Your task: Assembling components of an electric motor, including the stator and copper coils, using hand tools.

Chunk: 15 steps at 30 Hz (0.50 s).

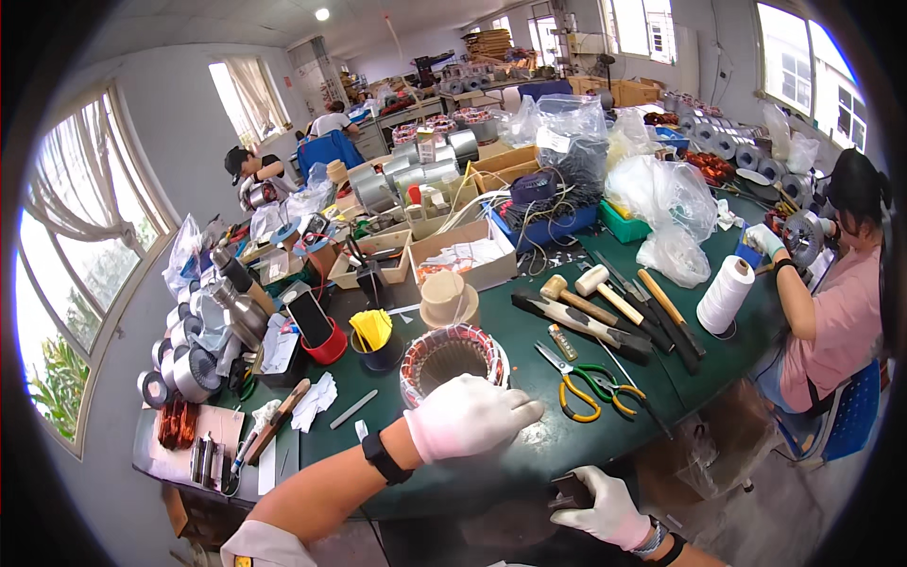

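Note:
My left hand (475,417), in a white glove, lies palm down across the near right side of a motor stator (453,352). Its fingers stretch to the right, partly bent, and I see nothing held in them. Red and white windings ring the stator's top, and its grey slotted bore faces up. In front of the table edge, my gloved right hand (605,512) is closed on a small dark block (571,491) between thumb and fingers. Yellow-handled scissors (573,392) and green-and-yellow pliers (609,387) lie right of the stator.
Mallets (605,288) and dark wooden tools (576,321) lie farther right, beside a white thread cone (727,293). A black cup of yellow strips (373,331) and a red container (326,340) stand left. A co-worker (831,293) sits at the right.

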### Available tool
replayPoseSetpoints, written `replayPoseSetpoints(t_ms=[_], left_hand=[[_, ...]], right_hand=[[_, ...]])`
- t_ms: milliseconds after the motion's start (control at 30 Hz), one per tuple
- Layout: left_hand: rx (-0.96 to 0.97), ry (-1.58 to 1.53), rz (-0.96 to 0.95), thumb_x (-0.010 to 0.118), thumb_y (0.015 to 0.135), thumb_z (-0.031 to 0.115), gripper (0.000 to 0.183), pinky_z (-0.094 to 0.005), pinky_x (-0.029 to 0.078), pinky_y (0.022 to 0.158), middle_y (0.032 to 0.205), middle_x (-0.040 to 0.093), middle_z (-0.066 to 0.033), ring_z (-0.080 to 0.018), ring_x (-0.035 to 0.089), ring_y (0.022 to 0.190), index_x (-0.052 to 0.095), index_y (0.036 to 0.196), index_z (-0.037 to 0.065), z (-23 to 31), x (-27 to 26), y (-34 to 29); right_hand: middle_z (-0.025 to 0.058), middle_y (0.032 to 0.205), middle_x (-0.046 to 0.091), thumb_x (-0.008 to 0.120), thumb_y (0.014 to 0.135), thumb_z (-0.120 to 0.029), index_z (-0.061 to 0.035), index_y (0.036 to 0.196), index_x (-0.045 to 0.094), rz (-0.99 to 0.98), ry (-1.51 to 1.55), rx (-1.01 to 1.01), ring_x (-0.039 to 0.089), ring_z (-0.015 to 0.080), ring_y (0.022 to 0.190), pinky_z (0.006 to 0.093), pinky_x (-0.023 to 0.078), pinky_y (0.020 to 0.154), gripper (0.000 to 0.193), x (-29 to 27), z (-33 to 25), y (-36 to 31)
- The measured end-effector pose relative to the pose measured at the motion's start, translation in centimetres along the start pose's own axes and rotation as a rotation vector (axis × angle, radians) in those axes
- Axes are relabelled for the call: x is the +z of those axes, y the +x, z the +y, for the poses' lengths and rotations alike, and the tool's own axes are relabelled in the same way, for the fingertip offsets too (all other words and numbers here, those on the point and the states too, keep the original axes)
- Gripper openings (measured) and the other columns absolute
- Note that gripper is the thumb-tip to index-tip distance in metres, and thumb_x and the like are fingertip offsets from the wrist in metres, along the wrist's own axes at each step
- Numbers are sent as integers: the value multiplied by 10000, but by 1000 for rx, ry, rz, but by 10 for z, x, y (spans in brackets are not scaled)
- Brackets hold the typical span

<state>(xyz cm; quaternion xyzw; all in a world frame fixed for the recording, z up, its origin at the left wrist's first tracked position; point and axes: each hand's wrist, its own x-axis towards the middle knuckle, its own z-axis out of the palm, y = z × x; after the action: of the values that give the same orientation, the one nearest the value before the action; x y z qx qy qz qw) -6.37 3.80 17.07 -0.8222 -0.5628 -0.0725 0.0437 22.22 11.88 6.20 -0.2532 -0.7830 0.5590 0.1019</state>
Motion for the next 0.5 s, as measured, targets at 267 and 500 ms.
replayPoseSetpoints(t_ms=[267, 500], left_hand=[[207, 49, 162, 676, 835, 175, 316, -348, 503, 539, 758, 583, -7, -188, 615, 621, 691, 1132, 71, -13, 14, 1], [198, 102, 85, 680, 784, 182, 342, -313, 482, 529, 731, 556, 23, -155, 587, 601, 699, 1109, 75, -14, 10, 0]], right_hand=[[108, 1189, 723, 805, 877, -140, 50, 1353, 565, -125, 472, 62, 700, 156, 1086, 338, 555, 968, 565, -16, -5, 38], [136, 957, 735, 658, 990, -161, 58, 1214, 621, -358, 730, 267, 740, 191, 790, 314, 591, 721, 315, -21, -47, 75]])
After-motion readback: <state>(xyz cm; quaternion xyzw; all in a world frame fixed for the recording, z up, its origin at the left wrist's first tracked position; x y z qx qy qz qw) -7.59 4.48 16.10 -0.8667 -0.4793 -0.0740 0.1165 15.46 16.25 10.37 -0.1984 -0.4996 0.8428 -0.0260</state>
